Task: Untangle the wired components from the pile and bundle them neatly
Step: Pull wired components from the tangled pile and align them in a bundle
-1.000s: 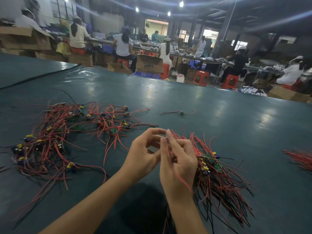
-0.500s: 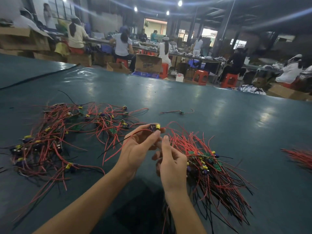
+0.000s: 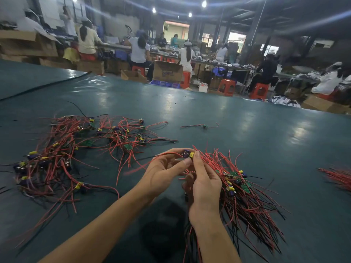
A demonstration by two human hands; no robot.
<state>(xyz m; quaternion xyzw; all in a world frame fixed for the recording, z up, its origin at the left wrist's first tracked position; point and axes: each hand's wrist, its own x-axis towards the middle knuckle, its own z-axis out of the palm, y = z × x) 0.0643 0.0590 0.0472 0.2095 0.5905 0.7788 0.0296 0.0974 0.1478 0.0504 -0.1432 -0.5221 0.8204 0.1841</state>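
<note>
A tangled pile of red and black wired components (image 3: 72,154) with yellow and purple parts sprawls over the left of the green table (image 3: 247,133). My left hand (image 3: 163,175) pinches one small purple and yellow component (image 3: 189,154), its red wires trailing left. My right hand (image 3: 204,183) grips a gathered bundle of wired components (image 3: 247,198) that fans out to the lower right, and its forefinger touches the pinched component.
A single loose wired component (image 3: 204,126) lies farther back on the table. More red wires (image 3: 340,177) lie at the right edge. Beyond the table's far edge are cardboard boxes (image 3: 167,72), red stools (image 3: 226,87) and several seated people at benches.
My left hand has lifted one component out of the pile and brought it up to my right hand's fingertips. The bundle in my right hand has stayed in place.
</note>
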